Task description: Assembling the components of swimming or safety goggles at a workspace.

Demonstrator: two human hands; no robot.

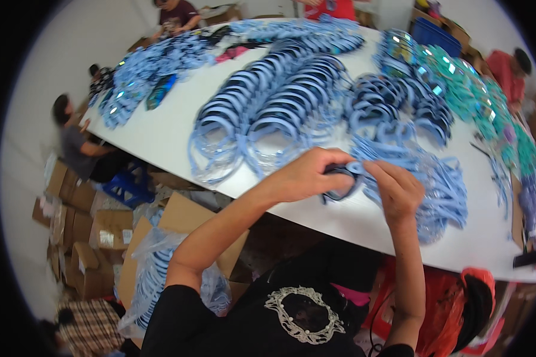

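Note:
Over the near edge of the white table, my left hand point(312, 172) is closed around dark-lensed swim goggles point(346, 189) with a light blue frame. Close beside it, my right hand point(399, 189) pinches what looks like the goggles' light blue strap at their right side; the fingertips hide the exact grip. Just beyond my hands, a heap of light blue straps point(441, 184) with clear parts spreads to the right. Two long rows of nested light blue goggles point(280, 122) stretch away across the table's middle, and darker stacked goggles point(375, 98) lie behind the heap.
The white table point(167, 146) bears more blue goggles at the far left and green ones point(464, 89) along the right. Co-workers sit around it. At lower left stands an open carton point(178, 217) with bagged blue goggles. A red plastic bag point(464, 297) hangs at lower right.

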